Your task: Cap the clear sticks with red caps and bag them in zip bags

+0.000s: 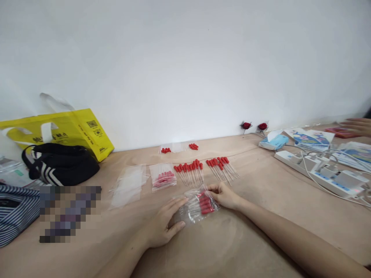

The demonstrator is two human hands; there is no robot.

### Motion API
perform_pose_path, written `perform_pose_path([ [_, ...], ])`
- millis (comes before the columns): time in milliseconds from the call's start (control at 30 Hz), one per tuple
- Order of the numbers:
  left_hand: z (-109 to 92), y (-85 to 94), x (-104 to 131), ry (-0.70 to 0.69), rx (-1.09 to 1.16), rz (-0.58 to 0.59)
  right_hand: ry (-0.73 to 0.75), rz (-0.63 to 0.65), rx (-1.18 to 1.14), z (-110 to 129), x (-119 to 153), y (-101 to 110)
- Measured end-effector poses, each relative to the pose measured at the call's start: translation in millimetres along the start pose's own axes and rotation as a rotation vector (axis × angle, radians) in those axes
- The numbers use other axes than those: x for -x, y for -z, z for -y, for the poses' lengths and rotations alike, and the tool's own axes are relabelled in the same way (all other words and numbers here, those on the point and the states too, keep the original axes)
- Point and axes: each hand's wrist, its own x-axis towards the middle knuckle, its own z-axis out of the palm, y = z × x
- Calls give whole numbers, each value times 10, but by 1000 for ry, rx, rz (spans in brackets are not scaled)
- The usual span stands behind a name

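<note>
A clear plastic bag [193, 208] lies on the table in front of me, with several red-bulbed droppers [205, 203] inside. My right hand [225, 196] pinches the bag's upper right edge between thumb and fingers. At the bag's left side, my left hand [165, 222] rests with thumb and fingers stretched apart, the fingertips touching the plastic. Just beyond are two groups of loose droppers, a left row [189, 172] and a right row [222, 168], bulbs pointing away from me. A filled zip bag [164, 177] with red bulbs lies left of them.
Flat clear bags [129, 185] are stacked to the left. Red bulbs [193, 146] lie near the wall. A yellow bag [95, 135] and black pouch [68, 164] stand at left. At right are a power strip [319, 175], a blue tissue pack [274, 142] and another person's hand [358, 125].
</note>
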Motion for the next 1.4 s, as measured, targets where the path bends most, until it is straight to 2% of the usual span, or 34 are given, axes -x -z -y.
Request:
perform_pose_path([
  [100,0,2,-6,-28,-19,12,31,-33,35,-36,-16,7],
  [267,-25,6,-5,-29,-25,7,7,-373,196,-77,-37,78],
  [333,-40,12,-17,-33,-19,-37,24,-446,270,-68,-29,114],
  [433,-63,22,-88,-29,6,-163,45,-424,352,-60,-24,155],
  [500,-79,20,-182,-19,31,-239,47,-365,328,-73,-34,164],
  [567,-98,9,-307,-15,50,-267,36,-300,268,-97,-52,157],
  [633,-114,-6,-449,10,68,-243,27,-256,213,-119,-70,134],
  [733,-126,-13,-651,119,90,-177,68,-226,175,-135,-82,85],
  [833,-133,22,-799,251,93,-43,114,-217,200,-145,-77,42],
  [933,-157,72,-874,329,104,106,153,-237,316,-149,-59,13],
  [1033,-196,99,-880,315,144,151,196,-247,361,-130,-37,-7],
  [1167,-207,100,-782,272,270,70,230,-254,242,-91,-28,1],
  [1267,-140,133,-622,266,452,-47,203,-302,185,-81,-33,28],
  [1400,58,333,-365,309,664,-254,173,-351,163,-84,-30,42],
])
